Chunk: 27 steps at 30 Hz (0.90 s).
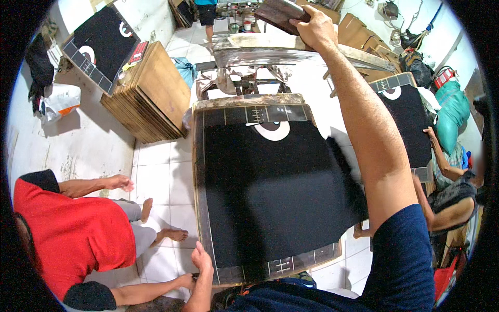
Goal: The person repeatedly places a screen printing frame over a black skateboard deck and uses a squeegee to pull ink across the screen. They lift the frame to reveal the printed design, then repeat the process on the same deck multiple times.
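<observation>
In front of me lies a flat board (199, 182) with a dark ruled band along its near and far ends. A black cloth panel (280, 192) covers most of it, with a white ring-shaped print (272, 136) at the far end. My left hand (201, 260) is closed on the board's near left edge. My right arm reaches far forward over the panel's right side. My right hand (317, 28) grips a dark brown flat slab (279, 14), its exact kind unclear, above a wooden frame (244, 41).
A person in a red shirt (88, 229) stands at the left, one hand (185, 281) at the board's near corner. Another person's hand (429, 134) touches a second black panel (408, 119) at the right. Stacked wooden boards (161, 88) stand far left, topped by a third panel (104, 41).
</observation>
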### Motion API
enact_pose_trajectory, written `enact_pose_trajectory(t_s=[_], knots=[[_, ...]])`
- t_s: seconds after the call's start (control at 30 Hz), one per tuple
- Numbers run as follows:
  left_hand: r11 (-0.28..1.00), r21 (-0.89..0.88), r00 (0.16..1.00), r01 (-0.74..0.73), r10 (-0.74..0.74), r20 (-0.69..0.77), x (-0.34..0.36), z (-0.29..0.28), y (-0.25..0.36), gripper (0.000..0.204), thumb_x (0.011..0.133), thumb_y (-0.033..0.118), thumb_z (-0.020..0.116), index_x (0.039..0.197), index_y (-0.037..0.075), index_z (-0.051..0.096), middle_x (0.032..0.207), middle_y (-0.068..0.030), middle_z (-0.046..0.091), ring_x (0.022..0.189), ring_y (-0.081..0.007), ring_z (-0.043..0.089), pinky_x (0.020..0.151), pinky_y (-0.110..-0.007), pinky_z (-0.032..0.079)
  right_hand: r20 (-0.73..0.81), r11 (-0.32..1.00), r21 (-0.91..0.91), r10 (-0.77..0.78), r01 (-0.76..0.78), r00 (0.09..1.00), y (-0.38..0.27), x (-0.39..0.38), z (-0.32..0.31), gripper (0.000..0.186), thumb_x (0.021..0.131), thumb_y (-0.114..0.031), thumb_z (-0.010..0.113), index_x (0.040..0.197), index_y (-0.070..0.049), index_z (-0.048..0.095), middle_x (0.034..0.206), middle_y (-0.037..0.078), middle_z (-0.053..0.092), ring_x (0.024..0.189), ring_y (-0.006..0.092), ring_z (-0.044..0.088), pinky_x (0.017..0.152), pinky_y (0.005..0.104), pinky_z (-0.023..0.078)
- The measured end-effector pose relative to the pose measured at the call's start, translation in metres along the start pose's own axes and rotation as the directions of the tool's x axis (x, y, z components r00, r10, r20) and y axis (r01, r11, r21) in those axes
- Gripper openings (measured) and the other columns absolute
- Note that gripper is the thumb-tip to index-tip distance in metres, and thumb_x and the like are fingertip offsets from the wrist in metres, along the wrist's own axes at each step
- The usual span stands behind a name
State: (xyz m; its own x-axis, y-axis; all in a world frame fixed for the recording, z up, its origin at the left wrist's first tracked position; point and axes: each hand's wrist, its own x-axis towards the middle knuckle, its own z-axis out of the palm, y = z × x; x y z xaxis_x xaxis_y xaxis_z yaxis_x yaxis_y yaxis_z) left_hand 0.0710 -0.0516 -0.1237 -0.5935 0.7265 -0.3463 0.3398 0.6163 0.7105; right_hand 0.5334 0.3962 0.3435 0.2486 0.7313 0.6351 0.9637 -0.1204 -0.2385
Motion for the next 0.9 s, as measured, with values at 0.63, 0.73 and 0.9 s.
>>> enact_pose_trajectory(t_s=[0.63,0.73,0.9], knots=[[0.945,0.176,0.944,-0.275,0.231,0.234,-0.019,-0.041,0.080,0.045,0.075,0.030,0.091,0.100,0.000,0.070,0.094,-0.0182,0.076,0.090,-0.0345,0.072,0.084,-0.044,0.054,-0.026,0.986,0.164,0.017,-0.012,1.000,-0.022,0.032,-0.037,0.045,0.084,-0.032,0.076,0.127,-0.018,0.072,0.119,0.016,0.074,0.113,0.0344,0.070,0.098,0.0454,0.053],[0.938,0.160,0.936,-0.308,0.268,0.229,-0.006,-0.036,0.084,0.048,0.074,0.030,0.092,0.102,0.000,0.067,0.096,-0.0177,0.076,0.092,-0.0333,0.072,0.086,-0.043,0.054,-0.019,0.985,0.173,0.029,-0.025,0.999,-0.023,0.040,-0.034,0.047,0.085,-0.032,0.076,0.129,-0.017,0.071,0.121,0.015,0.073,0.116,0.0337,0.068,0.099,0.0446,0.052],[0.956,0.156,0.957,-0.249,0.218,0.190,-0.004,-0.035,0.087,0.062,0.072,0.036,0.094,0.107,0.002,0.056,0.099,-0.0176,0.072,0.093,-0.0331,0.070,0.087,-0.043,0.052,-0.045,0.985,0.172,0.029,-0.021,0.999,-0.025,0.045,-0.029,0.051,0.085,-0.034,0.076,0.133,-0.018,0.069,0.127,0.013,0.072,0.120,0.0330,0.066,0.103,0.0442,0.050]])
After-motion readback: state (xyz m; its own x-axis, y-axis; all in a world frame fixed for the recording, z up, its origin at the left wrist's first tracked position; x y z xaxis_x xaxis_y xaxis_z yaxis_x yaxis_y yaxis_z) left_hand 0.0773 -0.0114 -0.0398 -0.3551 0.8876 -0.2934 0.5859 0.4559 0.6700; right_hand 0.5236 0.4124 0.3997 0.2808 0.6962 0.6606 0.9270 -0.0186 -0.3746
